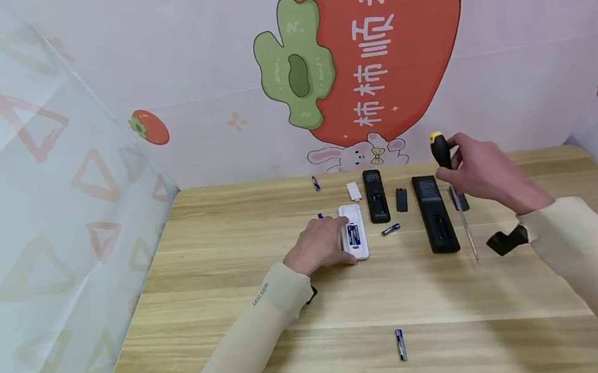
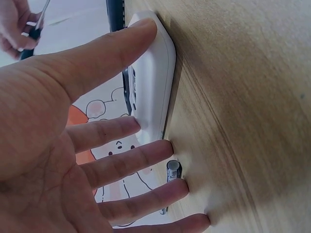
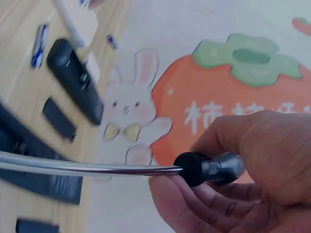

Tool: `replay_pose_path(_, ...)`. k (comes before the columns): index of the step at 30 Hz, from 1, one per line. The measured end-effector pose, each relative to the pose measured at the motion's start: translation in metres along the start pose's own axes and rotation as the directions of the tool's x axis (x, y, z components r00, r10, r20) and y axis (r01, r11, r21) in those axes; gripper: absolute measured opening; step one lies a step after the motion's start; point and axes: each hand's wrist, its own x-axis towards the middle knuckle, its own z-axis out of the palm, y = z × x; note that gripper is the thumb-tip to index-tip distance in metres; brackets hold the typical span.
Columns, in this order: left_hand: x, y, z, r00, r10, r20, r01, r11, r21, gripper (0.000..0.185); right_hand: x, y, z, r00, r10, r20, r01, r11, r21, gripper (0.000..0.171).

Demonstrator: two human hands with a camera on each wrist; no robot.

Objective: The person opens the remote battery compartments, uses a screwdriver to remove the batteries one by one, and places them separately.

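Note:
A white remote control (image 1: 362,252) lies back side up on the table, two blue batteries (image 1: 354,235) seated in its uncovered compartment. My left hand (image 1: 319,242) holds it at its left side between thumb and index finger; the other fingers (image 2: 141,201) are spread beside it. Raised at the right, my right hand (image 1: 482,172) grips a screwdriver (image 1: 441,152) by its black and yellow handle. The metal shaft points down past a large black remote control (image 1: 437,220). A smaller black remote control (image 1: 375,196) lies between the other two.
A white battery cover (image 1: 353,191) and two black covers (image 1: 401,199) (image 1: 461,200) lie near the remotes. Loose batteries lie at the back (image 1: 316,183), by my left hand (image 1: 320,215), beside the small black remote (image 1: 391,229) and in front (image 1: 401,345). A printed cloth (image 1: 217,146) hangs behind.

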Motion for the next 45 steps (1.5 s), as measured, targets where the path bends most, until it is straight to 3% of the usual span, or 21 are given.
replay_pose_path(9, 0.000, 0.000, -0.004, 1.000, -0.015, -0.002, 0.015, 1.000, -0.011, 0.085, 0.000, -0.034, 0.008, 0.997, -0.037, -0.072, 0.051, 0.980, 0.194, 0.051)
replay_pose_path(18, -0.005, 0.002, 0.000, 1.000, -0.028, 0.012, 0.028, 0.999, -0.027, 0.086, -0.004, -0.048, 0.028, 0.978, -0.128, -0.163, 0.180, 0.913, 0.365, 0.044)
replay_pose_path(24, -0.005, 0.002, 0.000, 1.000, -0.020, 0.002, 0.020, 1.000, -0.021, 0.085, -0.003, -0.054, 0.037, 0.971, -0.156, -0.180, 0.218, 0.887, 0.408, 0.046)
replay_pose_path(32, -0.003, 0.002, 0.001, 1.000, -0.012, -0.006, 0.012, 1.000, -0.024, 0.084, 0.001, -0.059, 0.044, 0.958, -0.209, -0.196, 0.280, 0.827, 0.488, 0.050)
replay_pose_path(45, -0.004, 0.002, -0.001, 1.000, -0.003, 0.001, 0.003, 1.000, -0.005, 0.084, 0.001, -0.065, 0.041, 0.957, -0.225, -0.184, 0.289, 0.798, 0.529, 0.047)
